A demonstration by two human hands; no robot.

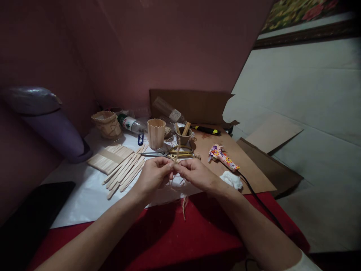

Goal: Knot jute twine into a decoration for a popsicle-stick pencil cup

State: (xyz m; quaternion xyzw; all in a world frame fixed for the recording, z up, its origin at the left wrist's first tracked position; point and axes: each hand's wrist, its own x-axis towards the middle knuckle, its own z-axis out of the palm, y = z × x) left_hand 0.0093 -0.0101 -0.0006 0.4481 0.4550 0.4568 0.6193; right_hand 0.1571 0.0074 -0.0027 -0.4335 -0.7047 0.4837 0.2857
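My left hand (154, 174) and my right hand (195, 174) meet over the white sheet (84, 199), fingers pinched together on a strand of tan jute twine (184, 205). One end of the twine sticks up between the fingertips, and a frayed tail hangs down over the red cloth (180, 233). Just beyond the hands lie gold-handled scissors (172, 153). To the left of my left hand are loose wooden craft sticks (125, 171) and a banded stack of them (108, 158).
A cup made of craft sticks (156, 132), a twine-wrapped basket (106, 124), a plastic bottle (129, 123) and a small pot of sticks (184, 135) stand behind. A patterned glue gun (223, 157) with black cord lies on cardboard (245, 165), right. A dark object (31, 218) sits far left.
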